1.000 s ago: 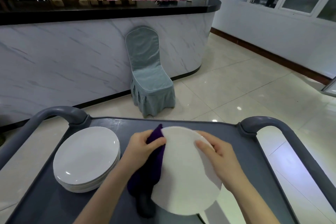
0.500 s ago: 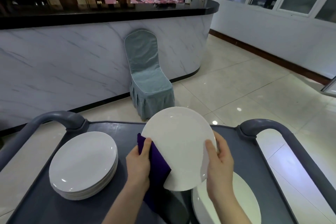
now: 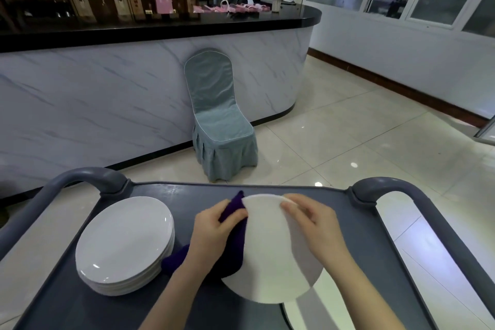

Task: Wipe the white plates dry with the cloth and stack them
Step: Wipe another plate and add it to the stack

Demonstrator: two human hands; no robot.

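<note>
Plate (image 3: 270, 254), white, held tilted over grey cart (image 3: 174, 193): right hand (image 3: 316, 225) grips its far rim, left hand (image 3: 214, 228) clutches purple cloth (image 3: 233, 246) against its left edge. Stack of plates (image 3: 123, 244) sits left on cart.

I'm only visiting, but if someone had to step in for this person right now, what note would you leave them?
Left-hand grip: holds the purple cloth against the held plate.
Right-hand grip: holds that plate's far rim, plate tilted over the grey cart.
Done: a stack of white plates, likely dried, sits on the cart's left.
Left: finish wiping this plate, add it to the stack. Whether more wait underneath is unclear.
</note>
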